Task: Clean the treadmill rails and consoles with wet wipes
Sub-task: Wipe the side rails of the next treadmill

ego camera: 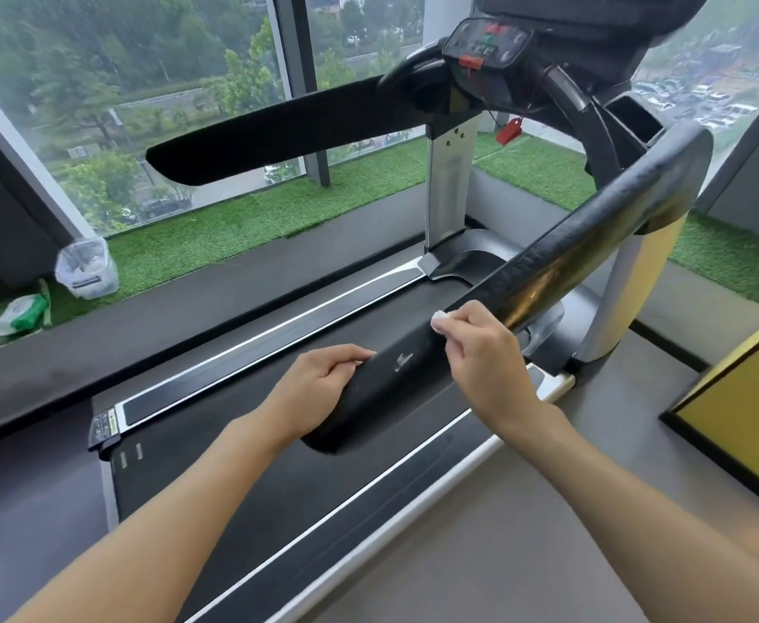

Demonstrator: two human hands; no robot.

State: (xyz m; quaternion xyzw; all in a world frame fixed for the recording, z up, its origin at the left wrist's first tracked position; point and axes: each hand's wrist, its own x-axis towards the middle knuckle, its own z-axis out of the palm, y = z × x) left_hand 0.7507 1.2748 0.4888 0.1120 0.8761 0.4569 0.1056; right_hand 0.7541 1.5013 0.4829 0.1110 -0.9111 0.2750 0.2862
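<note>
Fingers (460, 321) of the right hand (485, 357) pinch the wet wipe (438, 317) against the near rail (570, 258), whose long axis climbs away toward the console (485, 42); the left hand (319, 388) grips its near end.

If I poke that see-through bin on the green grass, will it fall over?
It would probably tip or slide easily. The see-through bin looks thin-walled and holds only some crumpled bits, so it is likely light. It stands on the fake grass, likely a soft, wobbly footing. Its bag liner would probably just crinkle.
</note>
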